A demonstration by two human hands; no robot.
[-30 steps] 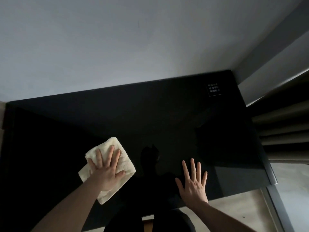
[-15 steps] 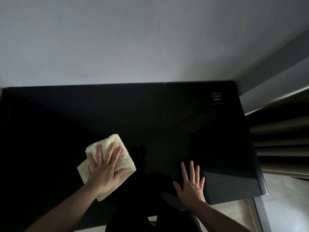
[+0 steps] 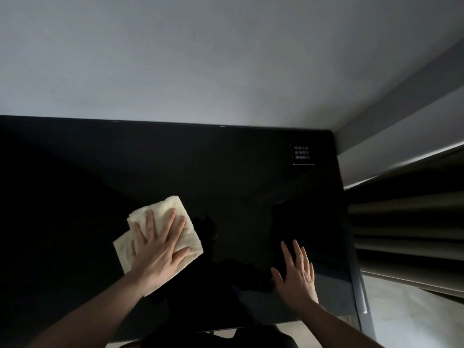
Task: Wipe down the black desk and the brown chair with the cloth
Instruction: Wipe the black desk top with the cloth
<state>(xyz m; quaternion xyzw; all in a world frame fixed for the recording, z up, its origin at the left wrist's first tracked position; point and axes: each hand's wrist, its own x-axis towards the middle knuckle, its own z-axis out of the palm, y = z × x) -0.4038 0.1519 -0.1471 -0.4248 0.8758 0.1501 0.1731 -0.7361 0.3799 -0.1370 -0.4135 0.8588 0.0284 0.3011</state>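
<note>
The glossy black desk fills the middle of the head view, its back edge against the wall. A folded cream cloth lies flat on its near-left part. My left hand presses down on the cloth with its fingers straight and spread. My right hand rests flat on the bare desk near the front right, fingers straight and apart, holding nothing. The brown chair is not clearly in view.
A small label with white text sits at the desk's back right corner. A pale grey wall rises behind the desk. Dark pleated curtains hang to the right, above a light floor.
The view has tilted, so the desk sits squarer in frame. The left hand and cloth have slid slightly to the right and away; the right hand stays flat near the front edge.
</note>
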